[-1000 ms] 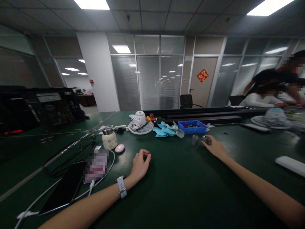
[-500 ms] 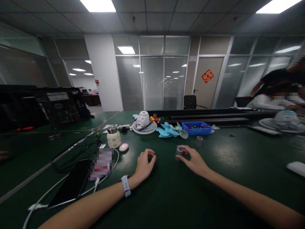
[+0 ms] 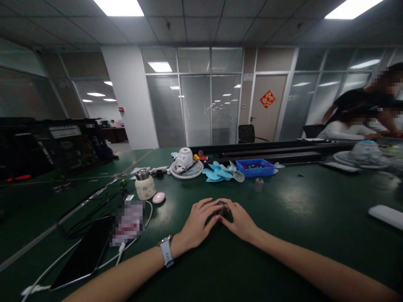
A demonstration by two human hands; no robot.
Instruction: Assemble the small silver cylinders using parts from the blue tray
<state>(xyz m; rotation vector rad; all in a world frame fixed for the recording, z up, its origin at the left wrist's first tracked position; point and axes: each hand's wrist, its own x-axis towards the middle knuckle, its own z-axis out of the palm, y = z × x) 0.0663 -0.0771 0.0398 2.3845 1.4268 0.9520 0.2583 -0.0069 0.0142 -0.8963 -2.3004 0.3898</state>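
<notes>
My left hand (image 3: 199, 222) and my right hand (image 3: 239, 220) meet at the middle of the green table (image 3: 283, 235). Between their fingertips sits a small dark cylindrical part (image 3: 221, 207), mostly hidden by the fingers. Both hands curl around it. A second small grey cylinder (image 3: 258, 184) stands alone farther back on the table. A watch with a pale strap is on my left wrist.
Behind lie a white fan grille with motor (image 3: 185, 164), light-blue fan blades (image 3: 217, 173), a blue parts tray (image 3: 255, 167), a cream flask (image 3: 145, 187), a pink oval object (image 3: 158, 197). A phone (image 3: 83, 256) and cables lie left. People work at far right (image 3: 362, 117).
My right hand picked one small cylinder from beside the other and carried it left and toward me. My left hand opened a little and now meets it on the part.
</notes>
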